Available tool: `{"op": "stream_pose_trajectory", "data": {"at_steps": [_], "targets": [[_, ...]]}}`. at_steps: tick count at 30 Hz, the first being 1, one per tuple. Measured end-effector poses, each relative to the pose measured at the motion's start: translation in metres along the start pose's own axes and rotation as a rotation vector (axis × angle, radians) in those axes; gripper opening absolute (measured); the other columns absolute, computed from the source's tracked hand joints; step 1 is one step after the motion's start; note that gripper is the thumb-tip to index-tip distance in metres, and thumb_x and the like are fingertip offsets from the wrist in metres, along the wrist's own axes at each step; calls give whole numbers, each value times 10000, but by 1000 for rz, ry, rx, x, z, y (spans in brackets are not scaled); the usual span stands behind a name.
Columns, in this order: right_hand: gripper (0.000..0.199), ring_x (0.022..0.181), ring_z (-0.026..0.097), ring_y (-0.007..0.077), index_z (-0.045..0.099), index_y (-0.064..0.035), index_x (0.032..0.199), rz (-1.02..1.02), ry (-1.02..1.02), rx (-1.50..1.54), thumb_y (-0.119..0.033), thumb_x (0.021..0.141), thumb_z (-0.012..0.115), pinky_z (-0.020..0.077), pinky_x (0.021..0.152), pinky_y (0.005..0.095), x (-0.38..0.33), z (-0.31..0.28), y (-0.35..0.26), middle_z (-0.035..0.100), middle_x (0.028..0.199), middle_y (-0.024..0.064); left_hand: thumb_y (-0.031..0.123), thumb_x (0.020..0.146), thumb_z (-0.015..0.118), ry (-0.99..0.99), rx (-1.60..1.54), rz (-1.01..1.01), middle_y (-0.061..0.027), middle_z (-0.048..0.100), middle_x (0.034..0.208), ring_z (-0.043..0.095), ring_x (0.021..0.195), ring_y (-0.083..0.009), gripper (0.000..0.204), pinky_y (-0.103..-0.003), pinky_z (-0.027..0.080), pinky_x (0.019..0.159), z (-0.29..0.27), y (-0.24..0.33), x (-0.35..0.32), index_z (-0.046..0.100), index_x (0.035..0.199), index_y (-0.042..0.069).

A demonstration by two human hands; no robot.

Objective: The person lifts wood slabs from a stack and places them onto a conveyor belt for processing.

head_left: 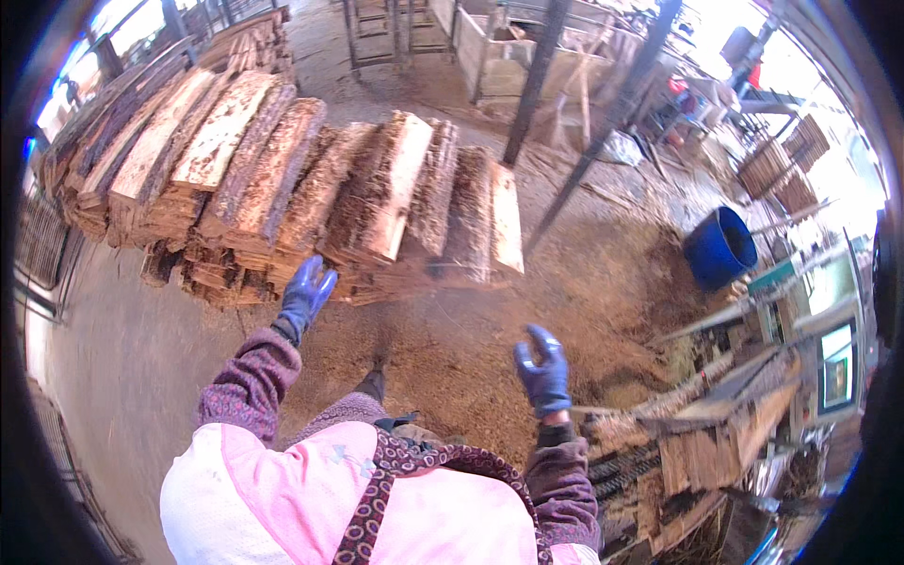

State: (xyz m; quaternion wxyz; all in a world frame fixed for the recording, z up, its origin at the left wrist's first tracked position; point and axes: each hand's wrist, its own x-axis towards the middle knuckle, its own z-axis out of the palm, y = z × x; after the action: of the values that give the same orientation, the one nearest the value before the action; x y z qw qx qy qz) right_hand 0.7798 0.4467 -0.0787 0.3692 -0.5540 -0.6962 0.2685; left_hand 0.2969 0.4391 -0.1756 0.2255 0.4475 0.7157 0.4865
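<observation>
A long stack of rough, bark-edged wooden slabs [259,174] lies ahead of me, from the far left to the middle. My left hand [307,290], in a blue-purple glove, is at the stack's near edge with fingers spread. Whether it touches the wood I cannot tell. My right hand [543,370], gloved alike, hangs over the floor right of the stack. Its thumb and fingers are apart with nothing between them. A pale-faced slab [506,218] forms the stack's right end, nearest to that hand.
Sawdust covers the floor [452,367] around me. A blue barrel [719,249] sits at the right. Close on my right is a machine [833,367] with more slabs [730,438] beside it. Dark metal posts [539,80] rise beyond the stack, before a wooden bin [508,61].
</observation>
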Motion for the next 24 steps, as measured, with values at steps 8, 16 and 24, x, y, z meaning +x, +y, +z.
{"op": "stream_pose_trajectory", "data": {"at_steps": [8, 16, 24], "targets": [[605, 1166, 561, 229, 494, 16, 1318, 504, -598, 594, -328, 867, 705, 441, 987, 319, 99, 230, -46, 599, 1255, 124, 380, 825, 703, -150, 229, 203, -208, 550, 1304, 519, 1222, -329, 636, -394, 398, 1055, 24, 20, 108, 517, 1301, 1], [313, 850, 568, 174, 651, -144, 1061, 946, -392, 1111, -405, 889, 657, 494, 727, 324, 125, 390, -1, 622, 963, 18, 323, 849, 701, -483, -144, -163, -205, 569, 1272, 516, 1227, -312, 612, -370, 404, 1051, 4, 38, 153, 500, 1306, -29], [434, 1047, 535, 138, 545, -69, 1299, 737, -472, 1093, -349, 968, 556, 436, 978, 327, 147, 314, -140, 551, 1237, 24, 273, 938, 581, -450, -156, 304, -162, 556, 1297, 540, 1187, -287, 470, -369, 401, 1054, -57, 30, 236, 509, 1303, -15]]}}
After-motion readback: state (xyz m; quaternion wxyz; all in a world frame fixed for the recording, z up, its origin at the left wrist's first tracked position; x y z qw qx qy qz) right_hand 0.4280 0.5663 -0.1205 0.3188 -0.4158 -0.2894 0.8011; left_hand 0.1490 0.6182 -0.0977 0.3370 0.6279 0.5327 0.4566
